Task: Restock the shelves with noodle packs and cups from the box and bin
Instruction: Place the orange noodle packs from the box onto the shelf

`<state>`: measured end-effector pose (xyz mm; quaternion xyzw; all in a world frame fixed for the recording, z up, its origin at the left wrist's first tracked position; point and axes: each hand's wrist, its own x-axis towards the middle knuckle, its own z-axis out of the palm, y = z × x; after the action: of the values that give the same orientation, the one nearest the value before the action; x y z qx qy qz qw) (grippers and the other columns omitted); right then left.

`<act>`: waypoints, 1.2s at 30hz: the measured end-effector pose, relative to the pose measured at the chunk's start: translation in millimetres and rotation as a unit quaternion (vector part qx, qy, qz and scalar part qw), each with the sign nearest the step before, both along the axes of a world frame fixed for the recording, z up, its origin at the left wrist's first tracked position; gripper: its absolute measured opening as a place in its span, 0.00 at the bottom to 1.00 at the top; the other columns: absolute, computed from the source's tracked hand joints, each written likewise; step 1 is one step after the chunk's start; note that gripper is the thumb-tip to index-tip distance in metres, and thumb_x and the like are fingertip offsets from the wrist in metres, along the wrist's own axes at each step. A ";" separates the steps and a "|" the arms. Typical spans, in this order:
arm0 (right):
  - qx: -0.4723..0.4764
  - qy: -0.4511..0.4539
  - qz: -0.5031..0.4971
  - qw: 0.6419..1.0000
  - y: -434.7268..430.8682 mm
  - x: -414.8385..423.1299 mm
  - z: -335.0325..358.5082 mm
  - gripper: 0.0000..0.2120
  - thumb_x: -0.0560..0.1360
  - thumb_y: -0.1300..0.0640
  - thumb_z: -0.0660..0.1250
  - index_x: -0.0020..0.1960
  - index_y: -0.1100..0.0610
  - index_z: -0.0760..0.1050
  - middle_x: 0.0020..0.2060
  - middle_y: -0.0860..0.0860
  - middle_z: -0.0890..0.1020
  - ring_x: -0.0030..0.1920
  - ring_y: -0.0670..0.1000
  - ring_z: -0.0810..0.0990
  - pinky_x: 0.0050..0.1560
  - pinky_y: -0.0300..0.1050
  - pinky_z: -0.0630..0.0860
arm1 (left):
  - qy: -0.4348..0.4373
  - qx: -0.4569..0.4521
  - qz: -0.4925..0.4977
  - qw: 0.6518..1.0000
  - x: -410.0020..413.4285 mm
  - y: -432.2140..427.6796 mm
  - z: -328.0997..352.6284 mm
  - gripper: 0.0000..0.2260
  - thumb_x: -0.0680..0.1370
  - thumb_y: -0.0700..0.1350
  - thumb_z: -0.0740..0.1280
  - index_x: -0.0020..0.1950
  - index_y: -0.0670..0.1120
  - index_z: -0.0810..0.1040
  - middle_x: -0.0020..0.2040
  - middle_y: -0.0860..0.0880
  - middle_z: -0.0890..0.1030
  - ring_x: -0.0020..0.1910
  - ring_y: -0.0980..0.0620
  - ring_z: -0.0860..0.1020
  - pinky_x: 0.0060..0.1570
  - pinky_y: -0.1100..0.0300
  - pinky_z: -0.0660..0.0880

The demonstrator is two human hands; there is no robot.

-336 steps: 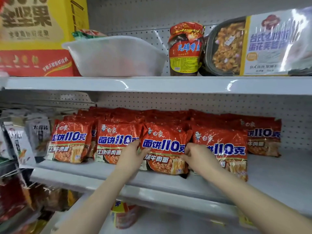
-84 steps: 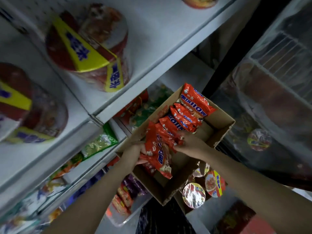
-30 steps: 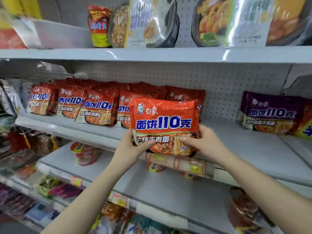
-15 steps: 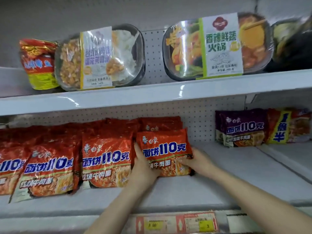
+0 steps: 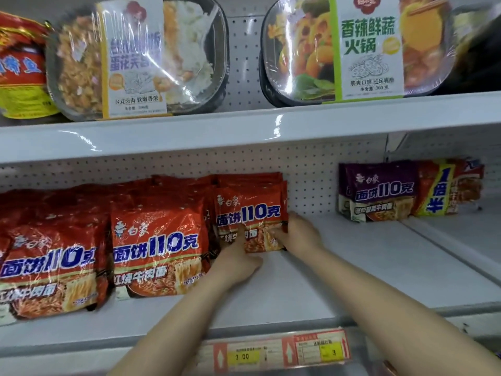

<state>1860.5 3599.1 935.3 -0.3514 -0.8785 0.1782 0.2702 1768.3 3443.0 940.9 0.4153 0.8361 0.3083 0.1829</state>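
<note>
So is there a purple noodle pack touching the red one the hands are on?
No, the purple noodle pack stands well to the right, with bare shelf between it and the red noodle pack under both hands.
</note>
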 end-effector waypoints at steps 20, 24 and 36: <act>0.054 0.044 -0.179 0.981 60.6 320.6 13.2 0.22 0.78 0.48 0.66 0.68 0.58 0.70 0.65 0.56 0.77 0.65 0.58 0.74 0.63 0.52 0.71 | 0.095 0.146 -0.201 0.964 247.8 121.6 36.0 0.24 0.77 0.51 0.70 0.71 0.49 0.72 0.59 0.49 0.81 0.58 0.50 0.79 0.55 0.59 0.74; 0.060 0.060 -0.242 0.967 65.8 414.8 -16.6 0.23 0.79 0.47 0.65 0.69 0.57 0.70 0.66 0.54 0.75 0.67 0.54 0.71 0.66 0.48 0.68 | 0.061 0.199 -0.280 0.937 325.9 149.5 2.4 0.16 0.77 0.50 0.69 0.64 0.52 0.77 0.48 0.56 0.82 0.48 0.55 0.80 0.52 0.53 0.78; -0.248 -0.005 -0.350 0.903 49.0 571.5 -278.8 0.18 0.78 0.51 0.67 0.64 0.59 0.74 0.59 0.57 0.78 0.60 0.57 0.77 0.61 0.51 0.72 | -0.027 -0.057 -0.381 0.922 463.4 181.1 -275.5 0.05 0.78 0.52 0.68 0.43 0.53 0.76 0.40 0.55 0.82 0.42 0.55 0.80 0.44 0.55 0.77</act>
<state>2432.0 3648.1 656.5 -0.6930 -0.6276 0.2823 0.2149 2231.7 3624.1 665.4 0.6829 0.6258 0.1781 0.3322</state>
